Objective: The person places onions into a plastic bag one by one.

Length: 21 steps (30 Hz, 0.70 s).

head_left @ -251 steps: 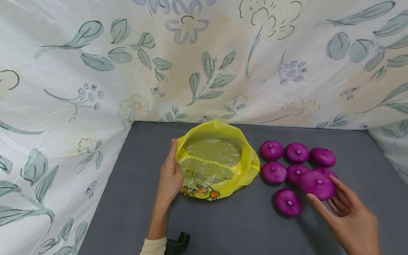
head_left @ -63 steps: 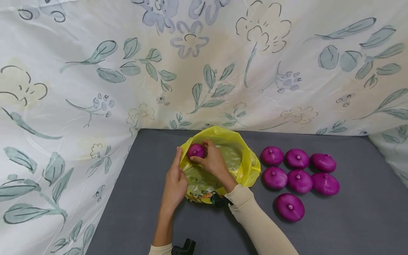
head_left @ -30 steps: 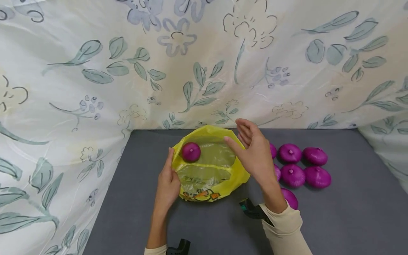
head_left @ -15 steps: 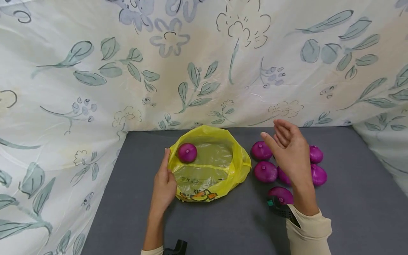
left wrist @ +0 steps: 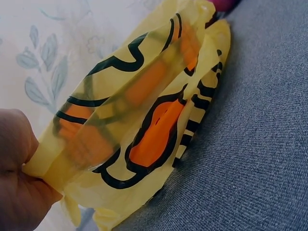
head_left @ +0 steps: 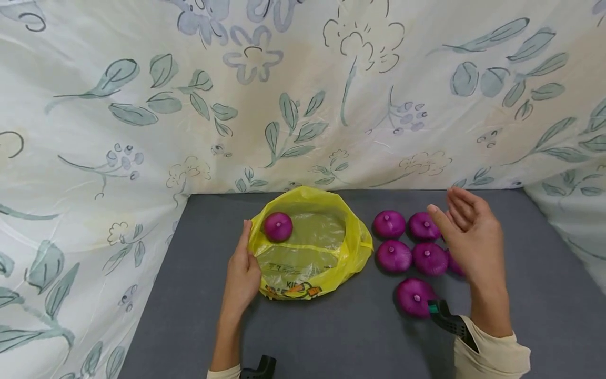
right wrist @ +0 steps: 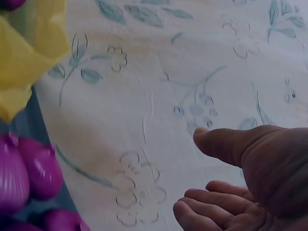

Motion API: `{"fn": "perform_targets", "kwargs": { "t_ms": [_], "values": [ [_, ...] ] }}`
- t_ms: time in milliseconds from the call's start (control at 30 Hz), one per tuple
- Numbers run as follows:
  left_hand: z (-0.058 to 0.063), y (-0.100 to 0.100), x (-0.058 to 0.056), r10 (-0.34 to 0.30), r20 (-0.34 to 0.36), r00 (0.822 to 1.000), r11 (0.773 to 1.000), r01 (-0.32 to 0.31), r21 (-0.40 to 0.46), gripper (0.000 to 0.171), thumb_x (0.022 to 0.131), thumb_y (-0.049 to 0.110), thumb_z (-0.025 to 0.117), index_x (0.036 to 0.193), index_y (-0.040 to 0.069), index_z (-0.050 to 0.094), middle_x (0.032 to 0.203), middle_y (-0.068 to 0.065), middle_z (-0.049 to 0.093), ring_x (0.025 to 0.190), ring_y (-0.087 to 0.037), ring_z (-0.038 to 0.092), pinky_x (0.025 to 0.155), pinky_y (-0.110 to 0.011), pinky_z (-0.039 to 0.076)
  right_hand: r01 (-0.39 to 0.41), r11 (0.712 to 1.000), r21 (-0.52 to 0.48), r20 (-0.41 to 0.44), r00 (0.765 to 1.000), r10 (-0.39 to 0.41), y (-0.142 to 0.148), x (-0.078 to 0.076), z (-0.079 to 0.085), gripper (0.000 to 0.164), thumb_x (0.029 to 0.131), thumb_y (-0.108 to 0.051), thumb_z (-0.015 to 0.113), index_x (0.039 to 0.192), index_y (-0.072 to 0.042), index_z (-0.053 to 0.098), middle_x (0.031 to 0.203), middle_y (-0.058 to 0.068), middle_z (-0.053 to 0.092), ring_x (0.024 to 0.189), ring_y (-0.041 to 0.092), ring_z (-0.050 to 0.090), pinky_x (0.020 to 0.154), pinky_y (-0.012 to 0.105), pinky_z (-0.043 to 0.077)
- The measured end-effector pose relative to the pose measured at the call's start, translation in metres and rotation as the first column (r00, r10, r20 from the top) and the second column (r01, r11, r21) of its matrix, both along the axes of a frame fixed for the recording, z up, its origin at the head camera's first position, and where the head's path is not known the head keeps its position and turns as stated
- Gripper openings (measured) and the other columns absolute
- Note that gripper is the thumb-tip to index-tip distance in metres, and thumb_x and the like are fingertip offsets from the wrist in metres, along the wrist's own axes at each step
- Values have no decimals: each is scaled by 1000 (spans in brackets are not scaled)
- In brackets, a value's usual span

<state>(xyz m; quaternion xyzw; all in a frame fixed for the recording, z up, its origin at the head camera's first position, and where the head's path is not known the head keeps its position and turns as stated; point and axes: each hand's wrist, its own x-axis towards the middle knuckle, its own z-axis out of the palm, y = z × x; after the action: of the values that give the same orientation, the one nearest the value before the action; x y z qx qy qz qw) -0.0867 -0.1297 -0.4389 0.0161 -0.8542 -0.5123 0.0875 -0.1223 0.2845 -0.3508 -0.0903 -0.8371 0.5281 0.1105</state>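
Note:
My left hand (head_left: 242,276) pinches the left rim of a yellow plastic bag (head_left: 352,252), its mouth held wide. In the left wrist view the thumb and fingers grip the bag's edge (left wrist: 53,168). One purple onion (head_left: 278,227) sits inside the bag, at its left. To the right, my right hand (head_left: 475,239) hovers over the loose onions with relaxed fingers and holds nothing. Several purple onions (head_left: 394,256) lie in rows there, some of them hidden behind the hand. A single onion (head_left: 415,297) lies nearer the front. The right wrist view shows the empty palm (right wrist: 240,192) beside the onions (right wrist: 41,166).
A dark grey cloth (head_left: 326,337) covers the table. A floral curtain (head_left: 303,95) hangs along the back and left side. Black camera mounts (head_left: 447,318) sit on both wrists.
The right hand carried an onion into the bag, let it go there, and moved back right over the remaining onions. The left hand kept its grip on the bag rim.

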Motion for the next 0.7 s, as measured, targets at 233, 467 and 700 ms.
{"fn": "perform_targets", "kwargs": {
  "t_ms": [233, 467, 700],
  "values": [
    [-2, -1, 0, -5, 0, 1000, 1000, 5, 2, 75, 106, -7, 32, 171, 27, 18, 175, 9, 17, 160, -15, 20, 127, -48, 23, 65, 998, 6, 25, 998, -65, 21, 9, -9, 74, 100, -33, 74, 164, -20, 39, 166, 4, 43, 148, 12, 46, 99, 8, 43],
    [-2, -2, 1, 15, 13, 1000, 1000, -15, -8, 75, 106, -6, 32, 171, 28, 19, 175, 11, 18, 159, -14, 21, 128, -46, 21, 143, 989, 46, 89, 985, -146, 37, 18, -16, 73, 99, -40, 74, 163, -28, 41, 166, 0, 43, 148, 11, 46, 98, 6, 41],
    [-3, -3, 1, 3, 16, 1000, 1000, -3, -5, 74, 107, -6, 32, 171, 29, 18, 175, 11, 17, 160, -14, 19, 128, -47, 22, 161, 987, 29, 97, 982, -163, 53, 26, -25, 76, 98, -35, 75, 165, -31, 39, 167, -4, 39, 150, 5, 40, 100, 4, 38]
  ]
}}
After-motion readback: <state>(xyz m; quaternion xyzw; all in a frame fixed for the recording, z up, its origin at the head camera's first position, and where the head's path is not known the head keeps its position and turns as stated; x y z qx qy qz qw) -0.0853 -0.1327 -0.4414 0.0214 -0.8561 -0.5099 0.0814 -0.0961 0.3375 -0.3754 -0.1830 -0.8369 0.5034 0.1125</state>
